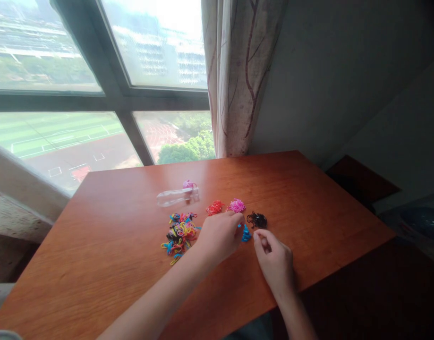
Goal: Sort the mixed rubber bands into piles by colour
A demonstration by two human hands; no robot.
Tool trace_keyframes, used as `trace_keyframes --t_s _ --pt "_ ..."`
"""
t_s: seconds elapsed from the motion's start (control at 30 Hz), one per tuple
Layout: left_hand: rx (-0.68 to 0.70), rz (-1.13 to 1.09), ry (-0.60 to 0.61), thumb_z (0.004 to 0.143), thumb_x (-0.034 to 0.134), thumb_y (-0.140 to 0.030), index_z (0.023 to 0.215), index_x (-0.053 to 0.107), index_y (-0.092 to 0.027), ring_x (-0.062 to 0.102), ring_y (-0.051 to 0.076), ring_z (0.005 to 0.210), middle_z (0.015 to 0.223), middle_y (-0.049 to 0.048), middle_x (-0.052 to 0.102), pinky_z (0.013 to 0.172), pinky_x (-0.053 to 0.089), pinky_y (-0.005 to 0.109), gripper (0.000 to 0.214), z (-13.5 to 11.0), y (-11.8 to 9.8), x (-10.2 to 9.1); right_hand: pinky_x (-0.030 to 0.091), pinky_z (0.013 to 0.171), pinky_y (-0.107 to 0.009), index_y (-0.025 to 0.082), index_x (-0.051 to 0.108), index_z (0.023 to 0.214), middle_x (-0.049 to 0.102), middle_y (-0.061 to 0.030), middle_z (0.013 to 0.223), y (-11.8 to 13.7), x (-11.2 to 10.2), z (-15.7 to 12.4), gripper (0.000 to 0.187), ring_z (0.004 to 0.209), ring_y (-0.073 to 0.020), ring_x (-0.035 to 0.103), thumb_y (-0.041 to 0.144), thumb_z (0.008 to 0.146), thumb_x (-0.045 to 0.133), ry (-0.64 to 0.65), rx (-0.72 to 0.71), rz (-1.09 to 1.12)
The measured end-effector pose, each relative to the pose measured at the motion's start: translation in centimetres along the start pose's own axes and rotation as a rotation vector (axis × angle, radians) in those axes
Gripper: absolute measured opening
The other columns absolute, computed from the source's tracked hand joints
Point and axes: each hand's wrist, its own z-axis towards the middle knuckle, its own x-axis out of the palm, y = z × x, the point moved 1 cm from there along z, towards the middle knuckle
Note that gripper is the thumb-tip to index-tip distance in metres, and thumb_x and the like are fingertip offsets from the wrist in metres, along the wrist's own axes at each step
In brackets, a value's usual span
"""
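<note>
My left hand reaches across the wooden table, its fingers bent down at a small pile of blue rubber bands. It partly hides that pile, and anything between its fingertips cannot be made out. Just to the right, my right hand is closed with thumb and forefinger pinched; what it may hold is too small to see. Behind the hands lie piles of red rubber bands, pink rubber bands and black rubber bands. A larger pile of mixed-colour rubber bands spreads left of my left hand.
A clear plastic bag lies farther back on the table, beside a purple-pink bundle. The window and a patterned curtain border the far edge. Part of a pale round rim shows at the bottom left corner.
</note>
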Motion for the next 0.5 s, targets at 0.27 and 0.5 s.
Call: trace_keyframes --t_s 0.27,0.5 --pt "-0.025 0.061 0.057 0.087 0.052 -0.024 0.088 0.063 -0.022 0.068 0.019 0.076 0.086 0.0039 0.072 0.061 0.045 0.025 0.011 0.3 -0.2 0.7 0.04 0.058 -0.022 0.02 0.068 0.087 0.06 0.0009 0.063 0.1 0.0 0.1 0.029 0.056 -0.0132 0.058 0.041 0.094 0.05 -0.004 -0.004 0.014" --pt "-0.063 0.078 0.047 0.092 0.045 -0.026 0.092 0.063 -0.023 0.067 0.019 0.078 0.089 0.0028 0.071 0.062 0.044 0.026 0.018 -2.9 1.3 -1.8 0.039 0.058 -0.022 0.02 0.067 0.087 0.061 0.001 0.063 0.3 0.0 -0.1 0.025 0.055 -0.0131 0.058 0.038 0.094 0.051 -0.013 -0.045 0.015"
